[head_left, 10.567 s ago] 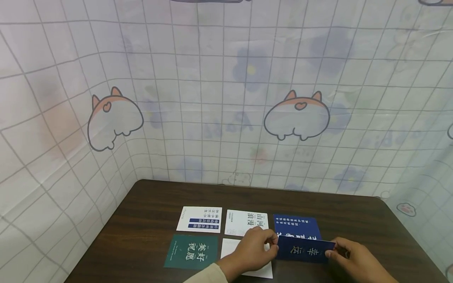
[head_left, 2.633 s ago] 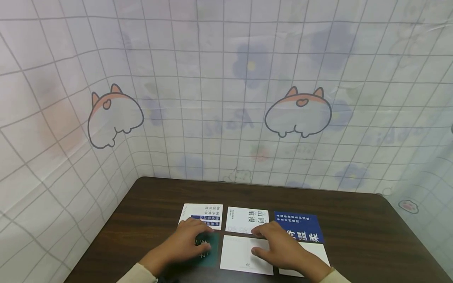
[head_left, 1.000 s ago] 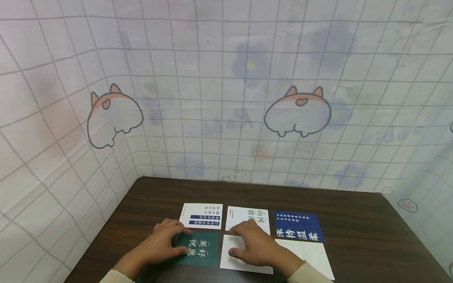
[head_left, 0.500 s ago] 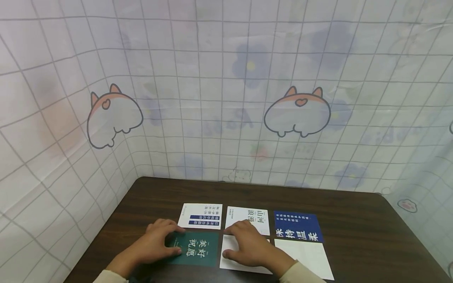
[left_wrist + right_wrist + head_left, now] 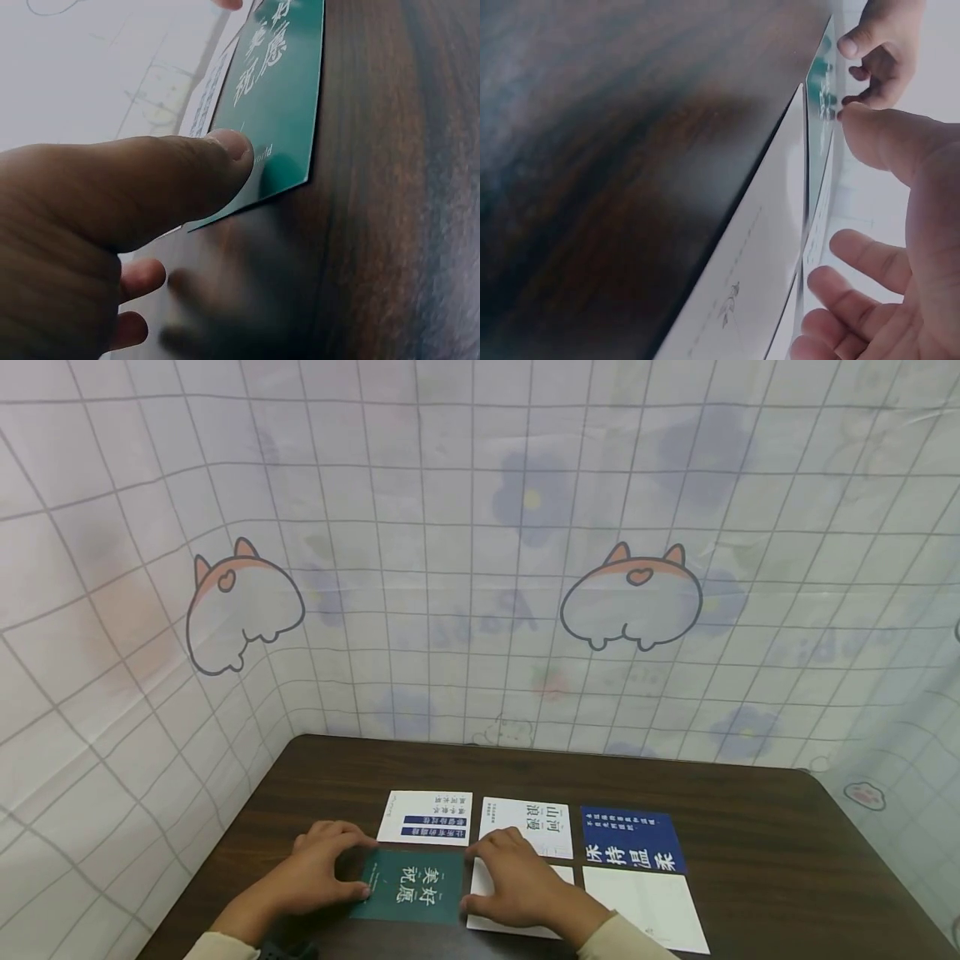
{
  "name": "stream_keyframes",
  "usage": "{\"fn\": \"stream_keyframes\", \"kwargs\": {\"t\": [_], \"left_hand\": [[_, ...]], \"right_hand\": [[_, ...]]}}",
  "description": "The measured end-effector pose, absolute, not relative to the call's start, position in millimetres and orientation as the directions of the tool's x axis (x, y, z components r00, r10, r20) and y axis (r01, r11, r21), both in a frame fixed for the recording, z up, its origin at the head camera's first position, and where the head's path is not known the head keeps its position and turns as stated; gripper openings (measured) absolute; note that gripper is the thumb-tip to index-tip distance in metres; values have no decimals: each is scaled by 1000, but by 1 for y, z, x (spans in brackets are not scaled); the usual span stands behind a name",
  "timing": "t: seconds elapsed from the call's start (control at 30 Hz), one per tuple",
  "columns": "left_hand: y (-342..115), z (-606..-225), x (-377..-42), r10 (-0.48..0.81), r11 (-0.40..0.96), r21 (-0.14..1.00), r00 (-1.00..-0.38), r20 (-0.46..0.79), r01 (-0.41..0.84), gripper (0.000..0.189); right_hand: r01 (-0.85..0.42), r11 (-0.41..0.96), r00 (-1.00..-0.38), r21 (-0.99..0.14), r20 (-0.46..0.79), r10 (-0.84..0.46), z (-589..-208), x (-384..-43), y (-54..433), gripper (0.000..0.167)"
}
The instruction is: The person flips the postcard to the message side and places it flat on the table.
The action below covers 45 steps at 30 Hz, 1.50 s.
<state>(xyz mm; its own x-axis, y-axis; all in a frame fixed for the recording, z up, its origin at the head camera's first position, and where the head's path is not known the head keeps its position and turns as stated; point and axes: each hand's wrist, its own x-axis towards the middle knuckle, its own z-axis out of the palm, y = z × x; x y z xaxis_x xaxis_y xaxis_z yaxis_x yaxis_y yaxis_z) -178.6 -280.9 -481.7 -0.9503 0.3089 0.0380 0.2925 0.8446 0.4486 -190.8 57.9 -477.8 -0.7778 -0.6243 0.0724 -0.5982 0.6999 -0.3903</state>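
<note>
A green card (image 5: 413, 887) with white characters lies flat in the front left of two rows of cards. My left hand (image 5: 313, 870) is at its left edge, thumb and fingers spread; in the left wrist view the thumb (image 5: 225, 157) overlaps the card's corner. At the green card's right edge is my right hand (image 5: 517, 883), its fingers loosely spread above a white card (image 5: 537, 927) that it partly covers. The right wrist view shows this white card (image 5: 757, 247) lying flat, with nothing between the thumb and fingers.
Behind lie a white card with blue bands (image 5: 425, 817), a white card with dark characters (image 5: 527, 827) and a blue card (image 5: 633, 839). Another white card (image 5: 647, 906) lies front right. The dark wooden table (image 5: 780, 860) meets a patterned curtain (image 5: 450, 568).
Earlier both hands held a dark blue card upright at front right; a white-faced card now lies flat there. Both hands have since moved left, most recently to either side of the green card.
</note>
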Motion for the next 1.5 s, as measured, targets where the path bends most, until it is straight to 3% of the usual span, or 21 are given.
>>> {"fn": "stream_keyframes", "kwargs": {"t": [0.9,1.5], "left_hand": [[-284,-479,-179,282,856,461,-959,-38,233,64],[-280,-475,-181,303,860,447,-951,-60,245,60]], "right_hand": [[-581,742,-790,-334,12,-613,-481,-195,44,83],[-557,745,-798,-367,-10,-602,-479,-198,40,80]]}}
